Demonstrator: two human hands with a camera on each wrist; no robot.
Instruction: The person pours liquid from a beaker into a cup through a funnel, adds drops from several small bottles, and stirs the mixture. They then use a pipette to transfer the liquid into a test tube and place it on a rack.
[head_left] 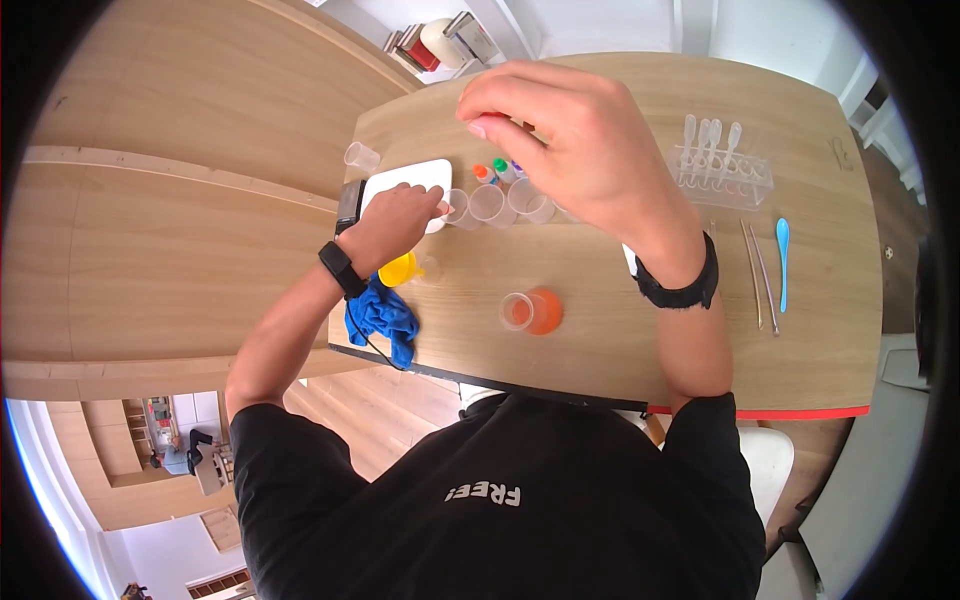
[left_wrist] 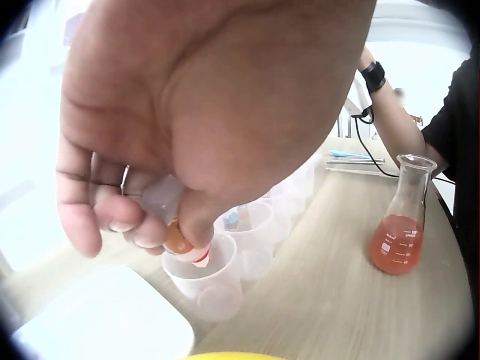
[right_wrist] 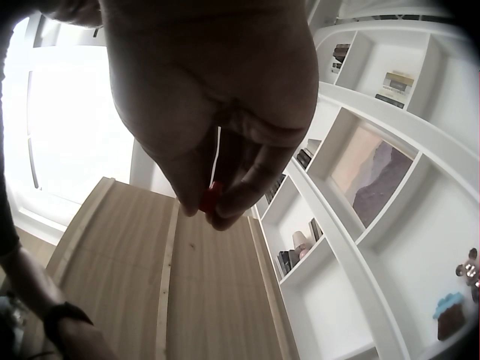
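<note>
My left hand [head_left: 393, 217] is over the row of clear plastic cups [head_left: 488, 204]. In the left wrist view its thumb and fingers pinch a small dropper bottle [left_wrist: 163, 197] with an orange band, tilted nozzle-down over the mouth of the nearest cup [left_wrist: 201, 289]. Raised high above the table, my right hand [head_left: 590, 140] pinches a small red cap [right_wrist: 211, 197] between thumb and fingertips. A conical flask [left_wrist: 397, 244] of orange-red liquid stands apart from the cups, nearer my body.
Small bottles with an orange cap [head_left: 483, 173] and a green cap [head_left: 502, 168] stand behind the cups. A white tray [head_left: 435, 172], yellow object [head_left: 397, 268] and blue cloth [head_left: 382, 318] are left. At right are a rack with droppers [head_left: 725, 180], thin rods [head_left: 765, 280] and a blue spoon [head_left: 783, 262].
</note>
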